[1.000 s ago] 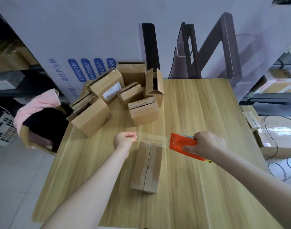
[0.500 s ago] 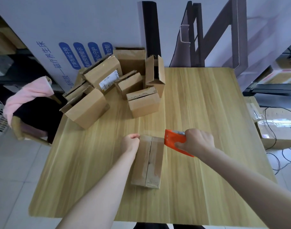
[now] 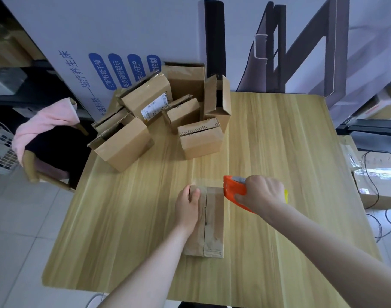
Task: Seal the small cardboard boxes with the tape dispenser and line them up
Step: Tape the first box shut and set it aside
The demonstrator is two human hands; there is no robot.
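Note:
A small cardboard box [image 3: 213, 221] lies flat in the middle of the wooden table [image 3: 279, 141], its two top flaps closed with a seam running away from me. My left hand [image 3: 187, 207] rests on the box's left flap, with fingers curled at its far edge. My right hand [image 3: 262, 193] grips the orange tape dispenser [image 3: 233, 187], whose front edge touches the box's far right corner. A strip of clear tape stretches from the dispenser across the box's far end toward my left fingers.
A pile of several unsealed cardboard boxes [image 3: 199, 141] sits at the table's far left. A chair with pink cloth [image 3: 45, 123] stands left of the table. More boxes and cables [image 3: 376, 174] lie on the floor at right. A large white carton [image 3: 123, 41] stands behind the table.
Both hands came down and toward me onto the box. The left hand went from hovering with pulled tape to resting on the left flap; the dispenser moved left to the box's far corner.

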